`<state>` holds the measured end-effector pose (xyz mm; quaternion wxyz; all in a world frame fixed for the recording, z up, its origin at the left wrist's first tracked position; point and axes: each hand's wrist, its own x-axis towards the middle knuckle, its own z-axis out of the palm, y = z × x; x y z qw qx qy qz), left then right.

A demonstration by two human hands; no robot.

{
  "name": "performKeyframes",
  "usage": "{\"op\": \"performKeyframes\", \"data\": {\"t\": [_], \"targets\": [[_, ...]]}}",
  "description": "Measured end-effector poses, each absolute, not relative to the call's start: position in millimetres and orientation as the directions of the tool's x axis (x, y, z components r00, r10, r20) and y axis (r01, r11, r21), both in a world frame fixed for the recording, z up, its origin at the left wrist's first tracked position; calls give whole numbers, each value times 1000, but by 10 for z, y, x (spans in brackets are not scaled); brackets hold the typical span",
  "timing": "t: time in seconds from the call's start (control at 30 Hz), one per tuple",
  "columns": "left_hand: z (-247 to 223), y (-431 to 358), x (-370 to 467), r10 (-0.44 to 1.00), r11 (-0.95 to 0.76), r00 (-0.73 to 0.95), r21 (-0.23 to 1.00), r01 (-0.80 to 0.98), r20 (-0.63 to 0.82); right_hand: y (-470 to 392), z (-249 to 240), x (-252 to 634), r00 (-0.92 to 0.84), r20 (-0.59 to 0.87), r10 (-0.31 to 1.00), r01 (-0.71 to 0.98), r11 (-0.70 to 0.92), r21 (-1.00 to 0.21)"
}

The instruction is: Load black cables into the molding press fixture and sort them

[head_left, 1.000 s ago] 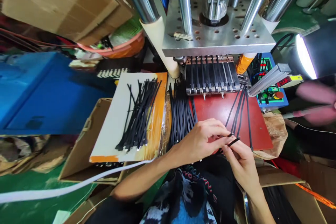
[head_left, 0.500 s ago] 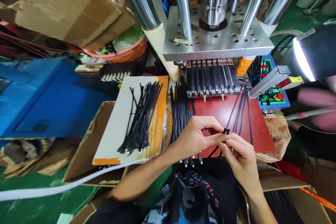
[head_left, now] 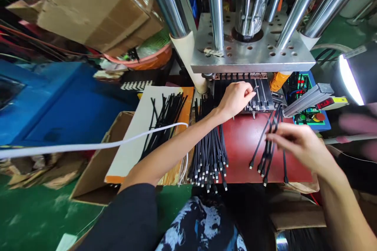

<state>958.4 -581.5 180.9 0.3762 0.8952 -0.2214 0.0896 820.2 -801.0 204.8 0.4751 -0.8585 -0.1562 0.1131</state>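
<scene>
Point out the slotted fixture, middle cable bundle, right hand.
Slotted fixture (head_left: 264,93): head view, top face, uncovered right portion.
Middle cable bundle (head_left: 209,152): head view, strands above the connector ends.
Right hand (head_left: 303,145): head view, middle of the hand.

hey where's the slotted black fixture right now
In the head view, the slotted fixture sits right of centre, just below the steel press plate, at the far edge of the red board, with the left hand over it.

Above the mould block (head_left: 264,93), a press plate (head_left: 250,64); before the block, a tabletop (head_left: 241,145) with loose cables (head_left: 268,153) toward the right. Left of the block, a cable bundle (head_left: 210,145); farther left, a board (head_left: 125,159) with a cable pile (head_left: 166,113) on top, then a cabinet (head_left: 67,113). Right of the block, a control box (head_left: 310,119); farther right, a lamp (head_left: 352,80).
</scene>
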Motion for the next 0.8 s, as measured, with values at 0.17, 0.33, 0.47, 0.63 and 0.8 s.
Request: {"op": "performKeyframes", "data": {"t": [0.17, 0.33, 0.47, 0.63, 0.8], "targets": [[1709, -5894, 9666, -137, -664, 913, 648, -372, 384, -8139, 1994, 9357, 930, 11, 367, 187, -448, -874], [1634, -5627, 9365, -633, -469, 583, 347, -812, 509, -8048, 1784, 9791, 907, 69, 416, 256, -413, -874], [1603, -5546, 9305, -817, -448, 445, 84, -890, 365, -8004, 1682, 9904, 903, 162, 398, 347, -453, -821], [1639, -5697, 9277, -809, -546, 505, -69, -835, 300, -8024, 1590, 9914, 884, 340, 322, 464, -510, -724], [1671, -5842, 9144, -757, -628, 597, -45, -777, 265, -8054, 1588, 9905, 918, 246, 312, 376, -481, -792]]}}
